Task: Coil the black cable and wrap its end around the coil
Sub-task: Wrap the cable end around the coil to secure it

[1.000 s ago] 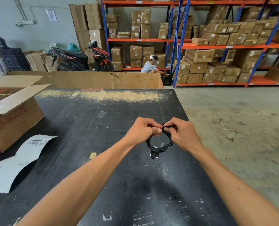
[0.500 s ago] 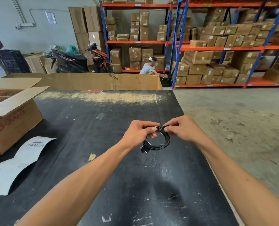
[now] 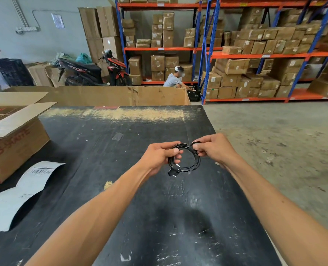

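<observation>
A black cable [image 3: 184, 157], wound into a round coil of several loops, is held in the air above the black desk [image 3: 105, 143], right of its middle and towards the right edge. The coil is gripped on its left side by the left hand [image 3: 158, 156]: the thumb is laid across the top of the loops and the other fingers [image 3: 175, 151] are curled through and under them, closed on the cable. The upper right of the coil is pinched by the right hand [image 3: 214, 150], whose thumb and forefinger are pressed narrow on a short black piece of the cable at the rim. Whether that piece is the cable's end cannot be told. A small black plug [image 3: 171, 173] with a pale tip is seen hanging from the near left of the coil, just below the left hand. Both forearms are stretched out from the near edge of the picture.

On the left of the desk an open cardboard box [image 3: 15, 143] with red lettering is set, and nearer, a curled white paper label [image 3: 23, 191] with a barcode is lying. A long cardboard wall [image 3: 111, 95] is stood along the far edge of the desk. Beyond it, a parked scooter [image 3: 94, 71], blue and orange racks [image 3: 207, 50] stacked with cartons, and a crouching person [image 3: 173, 79] are seen.
</observation>
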Tool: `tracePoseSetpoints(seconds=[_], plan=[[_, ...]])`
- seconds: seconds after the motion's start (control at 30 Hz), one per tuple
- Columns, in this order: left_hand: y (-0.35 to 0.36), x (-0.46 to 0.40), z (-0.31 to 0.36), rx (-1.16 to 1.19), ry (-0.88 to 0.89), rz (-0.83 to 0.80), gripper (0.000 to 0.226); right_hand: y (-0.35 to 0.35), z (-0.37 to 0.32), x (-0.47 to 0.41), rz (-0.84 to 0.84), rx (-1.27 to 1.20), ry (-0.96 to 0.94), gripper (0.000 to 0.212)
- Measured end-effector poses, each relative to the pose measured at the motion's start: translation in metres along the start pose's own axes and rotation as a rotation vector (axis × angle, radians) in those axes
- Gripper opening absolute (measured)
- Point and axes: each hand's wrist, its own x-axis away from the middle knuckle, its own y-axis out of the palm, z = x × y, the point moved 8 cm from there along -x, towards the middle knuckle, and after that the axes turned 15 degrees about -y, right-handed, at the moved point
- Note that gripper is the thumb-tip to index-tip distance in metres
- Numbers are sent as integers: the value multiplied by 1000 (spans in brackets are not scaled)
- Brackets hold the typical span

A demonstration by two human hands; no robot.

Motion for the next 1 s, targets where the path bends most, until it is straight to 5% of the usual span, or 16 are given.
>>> tracePoseSetpoints(seconds=[0.13,0.5,0.63,0.77,1.0], plan=[[-8,-1,5,1,0,91,37,10,3,0,-102,-86,-3,10],[-4,-3,-2,-301,-68,132,29,8,3,-2,-83,375,-128,13],[-2,-5,-12,-186,-104,167,31,10,27,8,-142,221,8,38],[8,-12,-28,-136,-151,169,24,0,61,22,-74,92,161,22],[40,-32,-73,-506,-232,246,24,-31,107,60,-34,280,267,8]])
